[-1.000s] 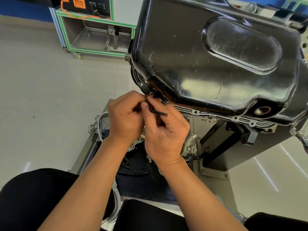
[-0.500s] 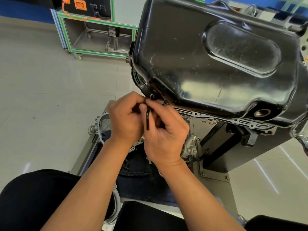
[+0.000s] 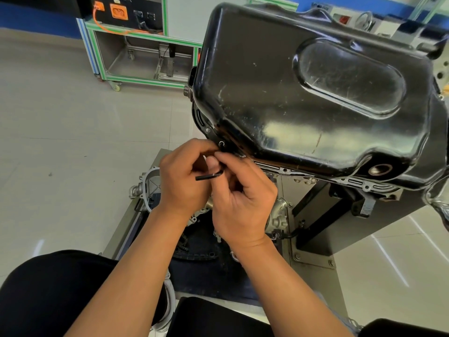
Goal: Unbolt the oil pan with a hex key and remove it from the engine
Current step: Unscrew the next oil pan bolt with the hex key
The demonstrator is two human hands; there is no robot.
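A glossy black oil pan [image 3: 303, 93] sits on top of the upturned engine, its flange [image 3: 359, 183] running along the near edge with bolt holes. At the pan's near left corner both hands meet. My right hand [image 3: 243, 203] pinches a small black hex key [image 3: 209, 176], whose long arm points left across my left hand. My left hand [image 3: 182, 181] has curled fingers up against the flange corner by a bolt hole [image 3: 221, 143]; what its fingertips hold is hidden. The key's short end is hidden behind my thumb.
The engine hangs on a grey stand [image 3: 315, 239] with silver engine parts [image 3: 145, 186] below my hands. A green-framed cart [image 3: 136, 54] with orange cables stands far left on the tiled floor. My dark-clad knees fill the bottom edge. A drain hole [image 3: 379, 169] opens at the pan's right.
The hex key's long arm has swung from pointing right, through pointing down, to pointing left. Both hands stayed at the pan's corner.
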